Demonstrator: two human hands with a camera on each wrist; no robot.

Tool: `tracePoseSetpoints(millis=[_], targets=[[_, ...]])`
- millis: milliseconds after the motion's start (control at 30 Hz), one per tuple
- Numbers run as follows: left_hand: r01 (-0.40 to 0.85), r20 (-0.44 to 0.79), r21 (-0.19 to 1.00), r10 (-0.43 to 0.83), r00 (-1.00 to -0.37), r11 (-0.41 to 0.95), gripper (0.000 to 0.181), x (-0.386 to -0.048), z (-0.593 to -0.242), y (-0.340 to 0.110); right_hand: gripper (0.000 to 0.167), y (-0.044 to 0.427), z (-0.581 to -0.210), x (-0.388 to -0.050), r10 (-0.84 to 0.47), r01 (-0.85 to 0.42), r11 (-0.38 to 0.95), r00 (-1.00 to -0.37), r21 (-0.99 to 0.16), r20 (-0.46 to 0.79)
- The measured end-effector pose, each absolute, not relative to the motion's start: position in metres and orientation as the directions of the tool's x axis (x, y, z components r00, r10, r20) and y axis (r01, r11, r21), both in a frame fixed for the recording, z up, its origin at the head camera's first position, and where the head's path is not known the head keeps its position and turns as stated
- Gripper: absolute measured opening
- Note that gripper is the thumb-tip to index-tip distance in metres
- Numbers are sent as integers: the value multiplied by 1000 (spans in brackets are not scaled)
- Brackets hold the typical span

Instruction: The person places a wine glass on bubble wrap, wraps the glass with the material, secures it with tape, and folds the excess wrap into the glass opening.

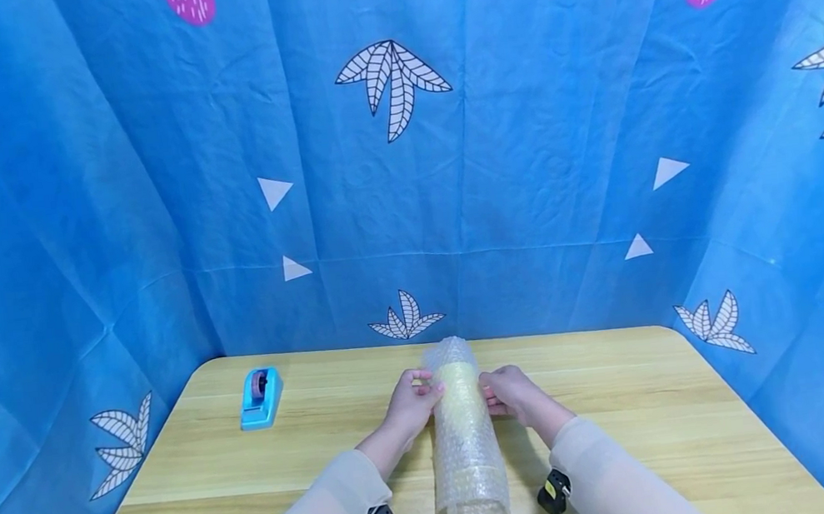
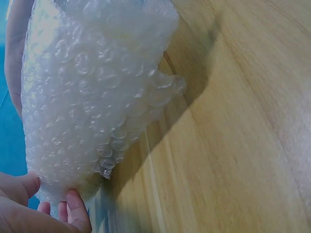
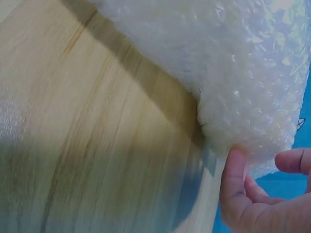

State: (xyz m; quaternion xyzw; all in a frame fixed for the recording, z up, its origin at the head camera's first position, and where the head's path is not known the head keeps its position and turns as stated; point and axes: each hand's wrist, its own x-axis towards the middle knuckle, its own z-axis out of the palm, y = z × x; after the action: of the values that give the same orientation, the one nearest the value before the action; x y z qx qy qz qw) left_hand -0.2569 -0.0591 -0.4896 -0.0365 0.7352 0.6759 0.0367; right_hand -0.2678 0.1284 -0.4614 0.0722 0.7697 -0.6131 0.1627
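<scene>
A roll of bubble wrap (image 1: pixel 468 452) lies lengthwise on the wooden table, with something pale yellow showing through its upper half. On its left side my left hand (image 1: pixel 411 405) holds the wrap between thumb and fingers. My right hand (image 1: pixel 513 393) holds the opposite side at about the same height. The left wrist view shows the thumb and fingertips on the narrow far part of the bubble wrap (image 2: pixel 87 97). In the right wrist view, fingertips touch the wrap's (image 3: pixel 243 87) lower edge, the thumb close beside it. What lies inside is hidden by the layers.
A light blue tape dispenser (image 1: pixel 261 398) with a roll of tape stands at the table's back left. Behind and beside the wooden table (image 1: pixel 608 404) hangs a blue curtain (image 1: pixel 522 153) with leaf and triangle prints.
</scene>
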Motion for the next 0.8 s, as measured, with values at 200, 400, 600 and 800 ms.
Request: tracePoseSetpoints(millis=[200, 400, 600, 800], targets=[[-89, -87, 989, -20, -996, 114, 34, -255, -486, -58, 32, 127, -459, -268, -95, 308, 234, -937, -922, -337], [-88, -85, 987, -29, -996, 136, 34, -256, -485, -57, 22, 126, -460, -267, -87, 306, 254, -938, -917, -337], [-72, -68, 987, -30, -997, 142, 32, -255, -484, -57, 23, 126, -461, -266, -87, 305, 252, -938, -919, -335], [-55, -54, 990, -11, -998, 130, 32, -255, -488, -58, 22, 128, -462, -267, -78, 321, 247, -934, -914, -349]])
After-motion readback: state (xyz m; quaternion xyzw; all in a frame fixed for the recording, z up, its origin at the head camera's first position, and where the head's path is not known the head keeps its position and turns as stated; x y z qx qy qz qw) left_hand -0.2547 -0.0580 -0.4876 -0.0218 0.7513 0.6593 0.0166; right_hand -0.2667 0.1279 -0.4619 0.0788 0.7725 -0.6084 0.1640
